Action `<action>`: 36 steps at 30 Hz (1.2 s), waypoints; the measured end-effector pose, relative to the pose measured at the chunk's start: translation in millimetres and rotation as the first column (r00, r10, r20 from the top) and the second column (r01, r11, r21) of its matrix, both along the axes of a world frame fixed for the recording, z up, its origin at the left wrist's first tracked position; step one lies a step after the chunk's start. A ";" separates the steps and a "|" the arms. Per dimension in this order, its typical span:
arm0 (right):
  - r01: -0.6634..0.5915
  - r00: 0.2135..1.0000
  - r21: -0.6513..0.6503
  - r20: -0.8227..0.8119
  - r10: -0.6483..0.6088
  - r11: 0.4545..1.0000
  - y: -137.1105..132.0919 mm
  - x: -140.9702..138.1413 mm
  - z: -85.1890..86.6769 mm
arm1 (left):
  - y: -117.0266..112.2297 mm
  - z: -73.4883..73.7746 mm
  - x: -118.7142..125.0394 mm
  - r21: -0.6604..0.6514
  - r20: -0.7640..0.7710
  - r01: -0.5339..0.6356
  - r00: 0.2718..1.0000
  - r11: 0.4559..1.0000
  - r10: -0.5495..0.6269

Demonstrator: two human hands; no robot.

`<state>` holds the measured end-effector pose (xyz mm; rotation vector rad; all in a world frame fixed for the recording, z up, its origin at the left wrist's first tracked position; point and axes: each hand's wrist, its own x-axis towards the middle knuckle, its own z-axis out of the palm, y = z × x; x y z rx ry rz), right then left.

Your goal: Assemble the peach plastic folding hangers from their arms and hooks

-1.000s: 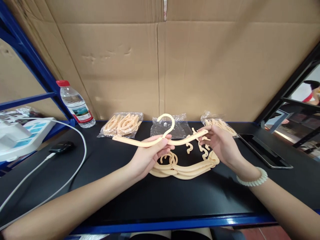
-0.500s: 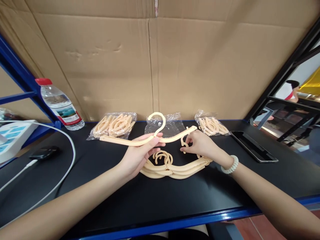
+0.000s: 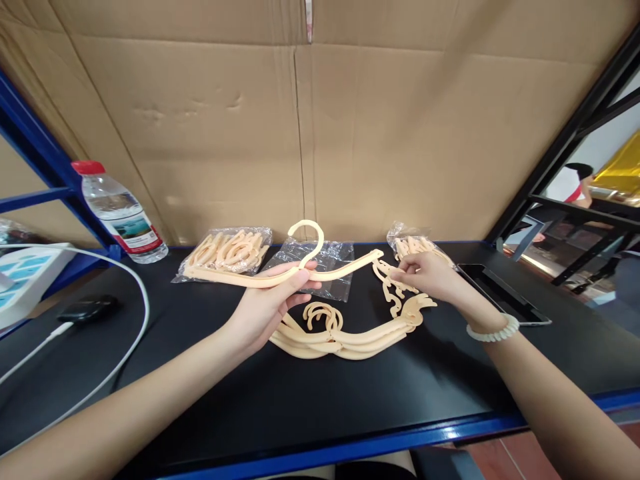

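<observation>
A cream folding clothes hanger (image 3: 245, 276) is spread wide in the air, its hook upright. My left hand (image 3: 283, 287) is closed around its middle, thumb on top just below the hook. At the hanger's right end, small hooked pieces (image 3: 393, 293) hang down. My right hand (image 3: 425, 272) has curled fingers pinching at these pieces; the fingertips partly hide the contact. Beneath both hands, several similar hangers (image 3: 345, 340) lie stacked on the black table, their hooks bunched in the middle.
Behind are two clear bags of folded hangers (image 3: 225, 250) (image 3: 417, 247) and an empty plastic bag (image 3: 333, 267). A tablet (image 3: 503, 293) lies right. At left stand a water bottle (image 3: 127, 223), a power strip (image 3: 30, 280) and a white cable (image 3: 145, 313). Cardboard (image 3: 225, 133) walls the back.
My right hand has shifted right, and hooked pieces now show beside its fingers. My left hand and the hanger have moved slightly left, uncovering more of the plastic bag.
</observation>
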<state>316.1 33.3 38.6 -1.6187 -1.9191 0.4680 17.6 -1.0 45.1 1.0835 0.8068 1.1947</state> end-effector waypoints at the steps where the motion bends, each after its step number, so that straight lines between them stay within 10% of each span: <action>1: 0.013 0.999 0.007 -0.037 -0.013 1.000 -0.8 3.9 2.9 | 0.4 -0.1 -1.8 0.004 -0.012 -0.005 1.000 1.000 0.005; 7: -0.208 0.736 -0.038 -0.665 0.131 0.977 -9.0 -5.0 6.7 | -1.5 -7.5 -16.4 0.028 -0.163 -0.011 0.986 1.000 0.016; 16: -0.522 0.459 -0.199 -0.885 0.077 0.830 -22.6 -23.2 -2.1 | -2.9 -9.6 -17.1 0.109 -0.317 0.042 0.948 0.993 -0.005; 27: -0.660 0.389 -0.373 -0.912 -0.128 0.653 -28.7 -26.9 4.7 | -6.3 -9.4 -14.1 0.189 -0.377 0.055 0.926 0.981 0.021; 36: -0.650 0.404 -0.385 -0.905 -0.131 0.655 -25.9 -24.6 -1.6 | -6.0 -8.4 -17.4 0.334 -0.529 0.067 0.839 0.940 0.129</action>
